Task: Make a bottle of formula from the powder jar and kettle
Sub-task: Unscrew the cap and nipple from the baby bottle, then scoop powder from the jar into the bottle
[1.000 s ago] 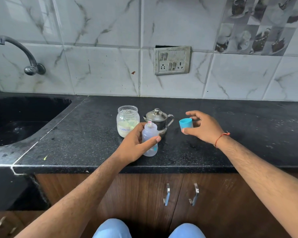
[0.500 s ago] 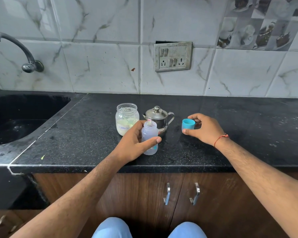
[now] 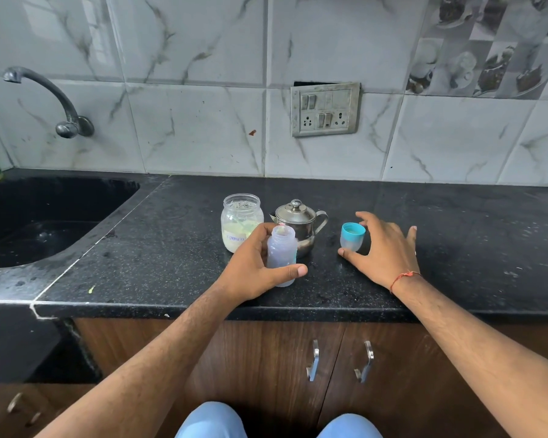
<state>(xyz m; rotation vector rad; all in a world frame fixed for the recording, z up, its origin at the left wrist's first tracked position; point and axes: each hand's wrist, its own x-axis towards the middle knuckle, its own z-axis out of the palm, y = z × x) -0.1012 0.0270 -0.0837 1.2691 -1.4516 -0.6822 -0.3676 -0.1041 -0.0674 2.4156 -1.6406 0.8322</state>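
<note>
At a black stone counter, my left hand wraps the open baby bottle, which stands upright near the front edge. My right hand spreads loosely beside the blue cap, apparently just clear of it. Behind the bottle sit the powder jar and, right of it, the steel kettle.

Uncapped clear bottle upright, powder jar and steel kettle behind
</note>
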